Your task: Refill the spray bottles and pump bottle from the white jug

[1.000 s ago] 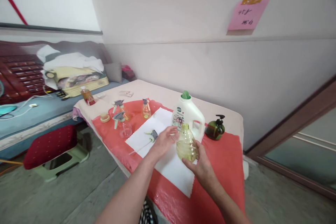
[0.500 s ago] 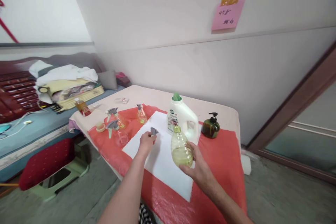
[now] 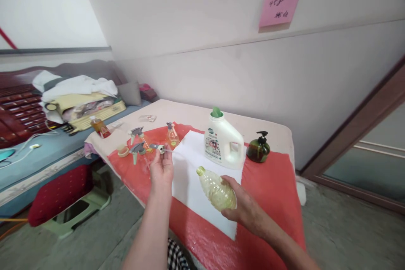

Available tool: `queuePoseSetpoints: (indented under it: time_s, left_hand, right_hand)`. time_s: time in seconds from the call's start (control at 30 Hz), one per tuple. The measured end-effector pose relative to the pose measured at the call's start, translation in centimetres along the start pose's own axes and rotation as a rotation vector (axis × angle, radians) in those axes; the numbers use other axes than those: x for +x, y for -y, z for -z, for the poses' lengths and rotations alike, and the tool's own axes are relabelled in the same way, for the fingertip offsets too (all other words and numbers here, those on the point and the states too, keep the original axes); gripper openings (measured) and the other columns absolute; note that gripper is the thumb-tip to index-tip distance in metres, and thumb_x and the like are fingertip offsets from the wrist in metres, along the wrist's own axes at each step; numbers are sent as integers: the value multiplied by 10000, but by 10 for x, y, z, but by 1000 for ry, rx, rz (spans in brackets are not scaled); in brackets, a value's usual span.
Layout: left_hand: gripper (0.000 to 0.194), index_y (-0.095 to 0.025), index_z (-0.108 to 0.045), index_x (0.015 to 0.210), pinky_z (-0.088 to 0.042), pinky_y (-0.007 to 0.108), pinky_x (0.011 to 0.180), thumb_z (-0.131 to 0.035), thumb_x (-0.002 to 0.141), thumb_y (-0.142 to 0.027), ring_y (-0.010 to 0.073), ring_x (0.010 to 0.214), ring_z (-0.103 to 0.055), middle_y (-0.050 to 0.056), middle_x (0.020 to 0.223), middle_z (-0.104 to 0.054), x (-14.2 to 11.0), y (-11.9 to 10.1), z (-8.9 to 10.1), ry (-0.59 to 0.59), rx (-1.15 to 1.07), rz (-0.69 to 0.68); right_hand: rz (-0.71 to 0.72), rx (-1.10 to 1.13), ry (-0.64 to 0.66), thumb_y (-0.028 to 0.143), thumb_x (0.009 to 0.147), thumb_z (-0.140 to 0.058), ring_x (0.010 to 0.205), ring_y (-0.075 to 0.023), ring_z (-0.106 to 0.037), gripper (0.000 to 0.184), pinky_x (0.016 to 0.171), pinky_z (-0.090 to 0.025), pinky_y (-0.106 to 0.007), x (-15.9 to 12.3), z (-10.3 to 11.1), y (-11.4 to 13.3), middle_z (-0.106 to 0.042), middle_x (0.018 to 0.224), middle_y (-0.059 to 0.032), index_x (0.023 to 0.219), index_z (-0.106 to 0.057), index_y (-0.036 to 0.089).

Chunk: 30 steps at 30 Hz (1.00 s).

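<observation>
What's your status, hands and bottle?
Left hand gripping spray head, tube extended. Right hand holding yellowish bottle, tilted, neck open. White jug stands behind bottle, not between hands.

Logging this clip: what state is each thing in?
Yellow-green ribbed plastic bottle: tilted, sprayer off, in right hand.
Grey-and-white trigger sprayer: detached, in left hand.
White plastic handled jug: upright.
Dark green round bottle: upright, pump fitted.
Clear plastic spray bottles: sprayers fitted.

Bright, diffuse | soft shadow on white sheet (image 3: 202, 206) | wide-angle edge stretch
</observation>
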<state>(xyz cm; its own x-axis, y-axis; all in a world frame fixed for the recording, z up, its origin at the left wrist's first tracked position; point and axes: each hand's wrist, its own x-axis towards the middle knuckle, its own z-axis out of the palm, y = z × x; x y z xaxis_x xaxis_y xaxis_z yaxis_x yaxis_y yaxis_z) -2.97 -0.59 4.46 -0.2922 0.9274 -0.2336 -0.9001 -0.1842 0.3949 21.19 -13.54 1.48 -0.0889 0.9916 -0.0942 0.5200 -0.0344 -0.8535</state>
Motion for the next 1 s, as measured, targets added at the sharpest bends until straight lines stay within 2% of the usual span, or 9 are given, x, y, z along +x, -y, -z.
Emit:
queuePoseSetpoints:
  time_s: [0.1, 0.2, 0.3, 0.37, 0.5, 0.63, 0.8, 0.87, 1.0]
  left_hand:
    - [108, -97, -591, 952, -565, 247, 844, -486, 929, -89, 144, 918, -676, 99, 923, -675, -3, 8, 1, 25, 11, -12]
    - [78, -144, -610, 888, -534, 303, 908, -620, 841, -84, 159, 943, -672, 57, 933, -681, -14, 19, 0, 158, 113, -50]
    - [129, -197, -624, 896, -505, 350, 922, -700, 799, -158, 181, 995, -652, 33, 996, -687, -32, 32, -4, 310, 238, 40]
    - [186, -214, -640, 961, -490, 339, 909, -717, 792, -206, 182, 1018, -635, 46, 1058, -685, -45, 43, -7, 383, 337, 121]
    - [249, -171, -669, 990, -484, 302, 852, -741, 765, -252, 167, 910, -640, 75, 1026, -692, -65, 64, -12, 487, 454, 237]
    - [239, -166, -662, 945, -480, 300, 827, -760, 749, -260, 168, 870, -647, 70, 987, -700, -71, 75, -11, 487, 431, 303]
    - [238, -176, -644, 941, -476, 303, 837, -757, 757, -278, 183, 910, -652, 63, 985, -697, -71, 75, -11, 493, 460, 297]
    - [241, -177, -640, 950, -480, 309, 841, -755, 762, -276, 181, 895, -656, 64, 981, -696, -70, 75, -11, 494, 456, 296]
    - [253, -184, -614, 919, -497, 355, 860, -774, 744, -272, 210, 915, -668, 74, 984, -699, -70, 72, -11, 473, 414, 309]
  right_hand:
    - [19, 28, -20, 183, 584, -660, 1137, -309, -540, 759, 958, -432, -449, 1, -3, -3, -573, 1265, -99, 1319, -473, 232]
    - [-1, 50, -57, 201, 580, -687, 1135, -318, -549, 776, 950, -438, -460, 2, -6, -6, -580, 1264, -93, 1326, -480, 251]
    - [-8, 72, -78, 240, 593, -702, 1161, -320, -540, 791, 980, -423, -468, 4, -6, -7, -565, 1289, -98, 1348, -463, 238]
    - [10, 86, -97, 264, 609, -704, 1181, -315, -529, 801, 1001, -412, -469, 4, -5, -7, -550, 1309, -103, 1365, -442, 225]
    - [61, 102, -161, 283, 630, -700, 1194, -294, -519, 798, 1019, -404, -461, 6, -3, -8, -545, 1315, -92, 1375, -419, 232]
    - [89, 96, -235, 279, 613, -712, 1162, -298, -539, 793, 1009, -412, -476, 7, -2, -15, -567, 1278, -85, 1358, -443, 240]
    - [98, 176, -260, 265, 593, -734, 1149, -297, -542, 775, 1005, -407, -473, 6, -1, -13, -580, 1255, -77, 1320, -465, 257]
    - [81, 312, -205, 261, 594, -747, 1088, -276, -573, 777, 944, -448, -439, 6, -1, -10, -605, 1189, -71, 1308, -440, 253]
    - [61, 783, 12, 336, 589, -792, 906, -246, -636, 696, 749, -500, -355, 5, -6, -7, -658, 1019, -48, 1181, -436, 245]
